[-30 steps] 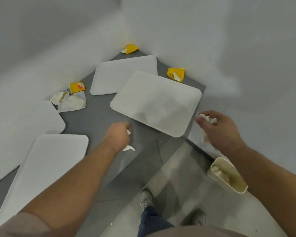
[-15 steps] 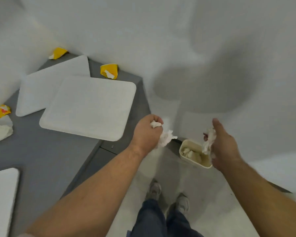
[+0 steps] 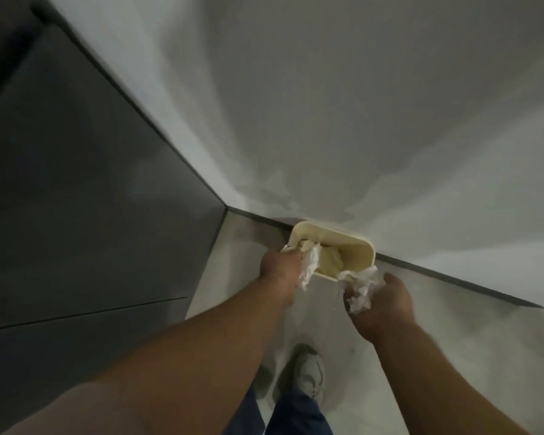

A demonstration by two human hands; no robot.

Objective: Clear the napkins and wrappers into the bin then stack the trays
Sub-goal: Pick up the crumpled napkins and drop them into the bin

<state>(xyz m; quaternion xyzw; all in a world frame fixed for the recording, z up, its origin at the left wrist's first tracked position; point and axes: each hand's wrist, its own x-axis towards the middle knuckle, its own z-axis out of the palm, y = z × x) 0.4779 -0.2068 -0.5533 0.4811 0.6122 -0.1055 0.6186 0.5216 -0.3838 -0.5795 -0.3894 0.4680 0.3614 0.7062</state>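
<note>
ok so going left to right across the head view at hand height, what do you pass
dark counter side → left hand → napkin in the left hand → napkin in the right hand → right hand. The cream bin sits just beyond both hands, spanning them, so it has no clear slot.

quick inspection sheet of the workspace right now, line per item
surface: dark grey table at left, the part in view is bare; pale floor below
job's things: cream bin on the floor against the wall, crumpled paper already inside; no trays or wrappers in view
clutter: nothing seen
grippers: left hand shut on a white napkin at the bin's near rim; right hand shut on a second napkin just short of the rim
cables: nothing seen
surroundings: white wall; the person's shoe on the floor
</note>
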